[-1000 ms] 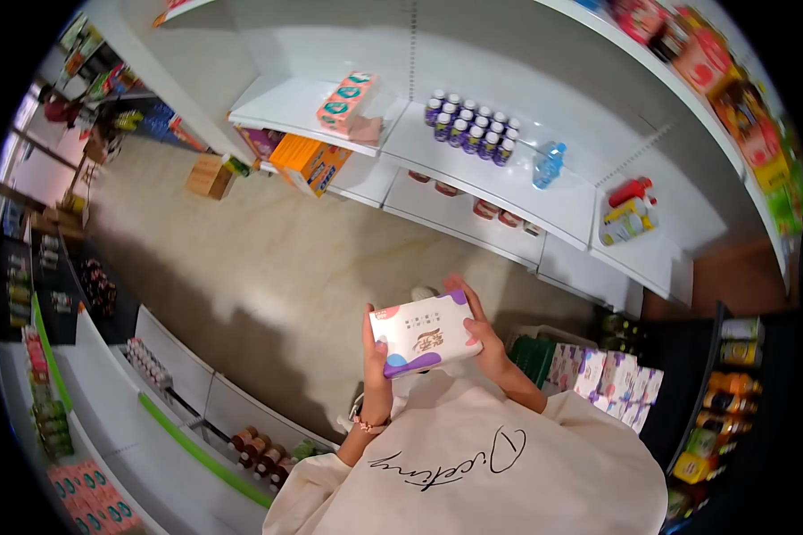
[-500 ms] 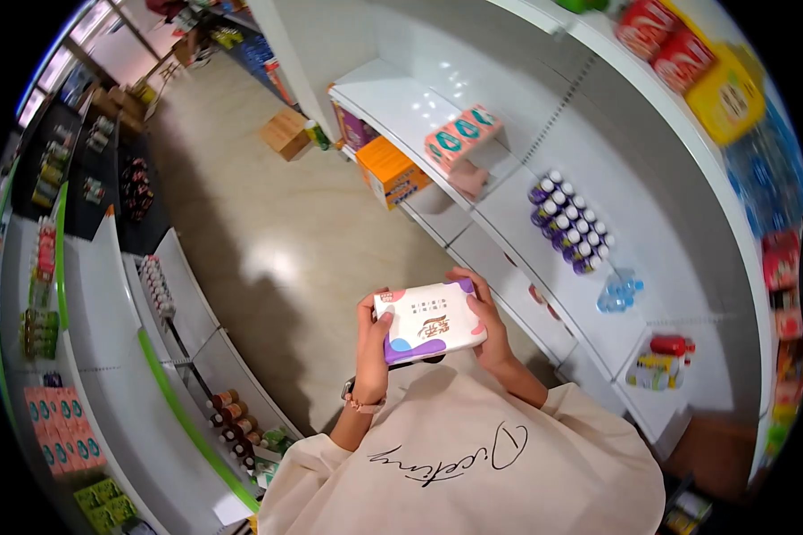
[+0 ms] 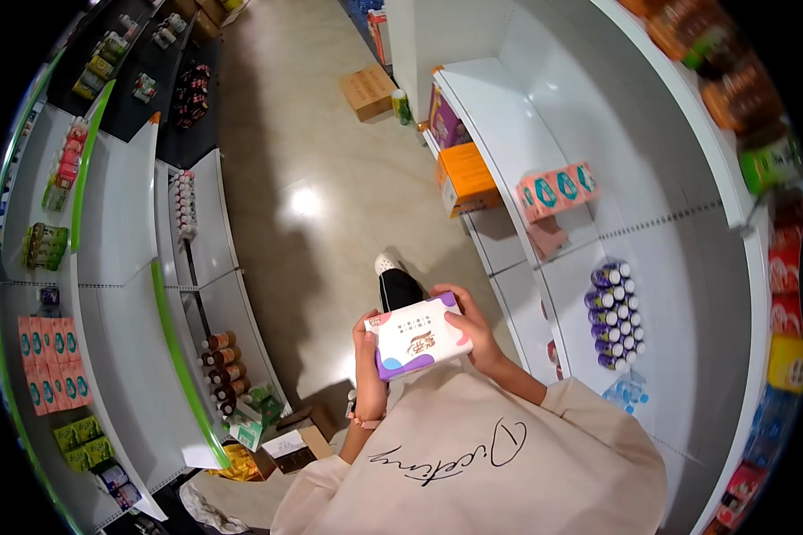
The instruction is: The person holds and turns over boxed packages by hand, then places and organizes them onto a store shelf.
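Between my two hands, in front of my chest, is a white tissue pack (image 3: 424, 337) with purple, blue and pink patches and Chinese print. My left hand (image 3: 367, 355) grips its left end, the thumb on the top face. At the right end my right hand (image 3: 475, 332) is closed on the pack, thumb also on top. The underside of the pack and the fingers beneath it are hidden. Below the pack's far edge, one of my legs in dark trousers ends in a white shoe (image 3: 387, 262) on the floor.
On the right shelf stand a pink tissue bundle (image 3: 558, 190), purple bottles with white caps (image 3: 614, 314) and an orange box (image 3: 467, 178). Cartons (image 3: 366, 93) rest on the aisle floor (image 3: 308, 160). The left shelf holds pink tissue packs (image 3: 53, 364) and brown bottles (image 3: 226, 370).
My view has swung toward the left and I have stepped along the aisle; a shoe now shows. The tissue pack stays in both hands, slightly lower in view.
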Demonstrator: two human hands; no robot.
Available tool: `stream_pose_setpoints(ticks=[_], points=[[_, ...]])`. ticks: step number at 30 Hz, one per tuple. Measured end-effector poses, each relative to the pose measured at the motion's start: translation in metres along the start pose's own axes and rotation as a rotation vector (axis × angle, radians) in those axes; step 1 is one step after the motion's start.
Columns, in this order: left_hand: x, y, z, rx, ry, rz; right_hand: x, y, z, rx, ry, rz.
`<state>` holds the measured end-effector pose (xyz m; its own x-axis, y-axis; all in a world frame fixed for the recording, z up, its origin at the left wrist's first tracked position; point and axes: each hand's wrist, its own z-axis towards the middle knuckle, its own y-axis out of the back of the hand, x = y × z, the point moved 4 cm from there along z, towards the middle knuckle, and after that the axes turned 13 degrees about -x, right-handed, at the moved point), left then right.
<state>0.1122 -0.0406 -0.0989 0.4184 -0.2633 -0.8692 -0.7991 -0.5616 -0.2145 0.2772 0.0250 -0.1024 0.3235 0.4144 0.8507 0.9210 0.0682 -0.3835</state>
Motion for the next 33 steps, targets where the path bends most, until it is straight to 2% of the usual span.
stream_pose_setpoints(ticks=[7, 10, 18, 24, 28, 33], points=[[-0.071, -0.032, 0.121, 0.052, 0.013, -0.161, 0.058, -0.057, 0.122, -0.020, 0.019, -0.060], [-0.113, -0.046, 0.172, 0.078, -0.083, -0.108, 0.084, -0.081, 0.178, 0.017, 0.121, -0.056], [-0.161, -0.056, 0.266, 0.027, 0.030, -0.172, 0.099, -0.121, 0.276, 0.015, 0.127, -0.117], [-0.157, -0.063, 0.337, 0.065, 0.206, -0.132, 0.073, -0.115, 0.341, -0.078, -0.102, 0.042], [-0.184, -0.077, 0.405, 0.018, 0.264, -0.096, 0.078, -0.135, 0.419, -0.067, -0.125, 0.086], [-0.253, -0.105, 0.511, -0.031, 0.152, -0.125, 0.129, -0.188, 0.541, 0.025, -0.083, 0.007]])
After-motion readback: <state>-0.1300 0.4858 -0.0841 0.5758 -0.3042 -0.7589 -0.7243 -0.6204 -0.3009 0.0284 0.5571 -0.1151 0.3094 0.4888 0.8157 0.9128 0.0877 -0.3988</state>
